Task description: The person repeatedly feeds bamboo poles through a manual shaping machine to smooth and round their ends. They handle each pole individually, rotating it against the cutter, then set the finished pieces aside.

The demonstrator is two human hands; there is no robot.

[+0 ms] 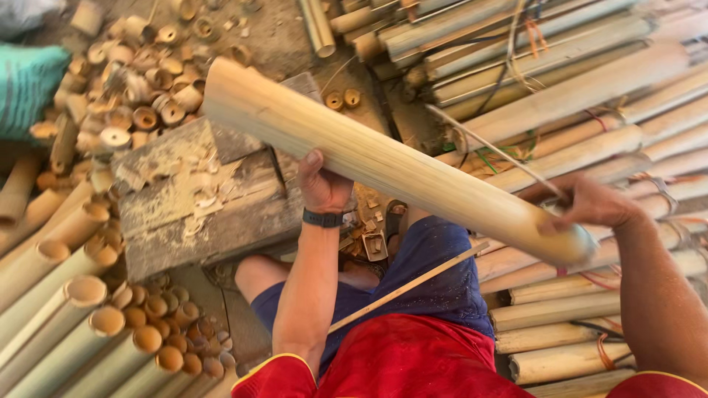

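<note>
While left hand grips underneath, bamboo pole slants, right hand atop

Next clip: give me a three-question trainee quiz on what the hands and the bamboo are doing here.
1. True or false: both hands grip the long bamboo pole.
2. Which sits on the wrist of the left hand? A) black band B) glove C) rope
3. What lies under the pole's far end, covered in shavings?

Key:
1. True; the right hand holds the near end, the left hand the middle.
2. A, the black band.
3. A wooden block, beside a heap of cut bamboo rings.
</note>
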